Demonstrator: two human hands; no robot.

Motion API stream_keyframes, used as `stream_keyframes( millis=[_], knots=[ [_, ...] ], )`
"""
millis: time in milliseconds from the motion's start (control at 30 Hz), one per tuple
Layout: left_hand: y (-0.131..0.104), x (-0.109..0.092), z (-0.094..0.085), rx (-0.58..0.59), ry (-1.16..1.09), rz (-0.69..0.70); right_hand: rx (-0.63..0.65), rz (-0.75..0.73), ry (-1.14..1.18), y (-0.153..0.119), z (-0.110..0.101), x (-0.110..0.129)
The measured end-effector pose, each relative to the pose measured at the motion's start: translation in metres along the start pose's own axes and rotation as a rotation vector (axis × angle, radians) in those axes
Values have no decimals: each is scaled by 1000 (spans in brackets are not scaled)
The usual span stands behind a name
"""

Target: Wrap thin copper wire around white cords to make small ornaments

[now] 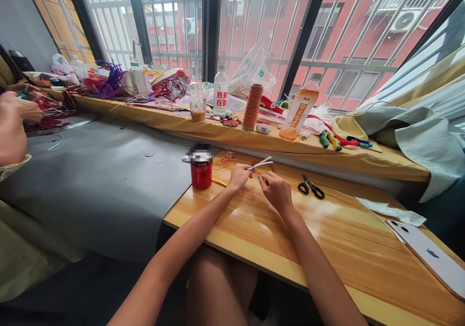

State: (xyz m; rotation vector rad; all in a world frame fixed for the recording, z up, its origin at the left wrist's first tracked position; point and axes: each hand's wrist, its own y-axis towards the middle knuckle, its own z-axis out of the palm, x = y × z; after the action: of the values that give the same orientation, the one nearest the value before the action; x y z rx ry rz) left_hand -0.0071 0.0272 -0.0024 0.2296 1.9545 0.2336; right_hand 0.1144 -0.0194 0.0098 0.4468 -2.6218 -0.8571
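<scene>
White strips (266,162) sit above the wooden table (348,253), pointing toward two o'clock from the left hand (240,177), which pinches them tightly, presumably to steady them. Just beside, at three o'clock, the right hand (278,191) has its fingertips drawn together, perhaps for fine work; I cannot tell what they grip. Around the hands, a cord-wound spool (253,107) stands upright at twelve, a red tin (201,175) blocks nine, a phone (428,253) lies at four, black scissors (311,187) at three and a thread tangle (227,158) at ten.
</scene>
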Motion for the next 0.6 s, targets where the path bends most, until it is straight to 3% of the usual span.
stream_keyframes(
  millis=[100, 167, 367, 433, 600],
  knots=[
    [-4, 3, -1, 88, 353, 247, 21, -236, -192, -2, -8, 7],
    [-6, 3, -2, 161, 490, 351, 28, -248, -201, 0, -13, 5],
    [-11, 0, 2, 447, 458, 567, 129, 171, 118, 11, -14, -24],
    [-11, 0, 4, 413, 406, 592, 205, 293, 280, 13, -13, -31],
    [-14, -3, 5, 167, 333, 583, 379, 586, 665, 14, -12, -35]
  ],
)
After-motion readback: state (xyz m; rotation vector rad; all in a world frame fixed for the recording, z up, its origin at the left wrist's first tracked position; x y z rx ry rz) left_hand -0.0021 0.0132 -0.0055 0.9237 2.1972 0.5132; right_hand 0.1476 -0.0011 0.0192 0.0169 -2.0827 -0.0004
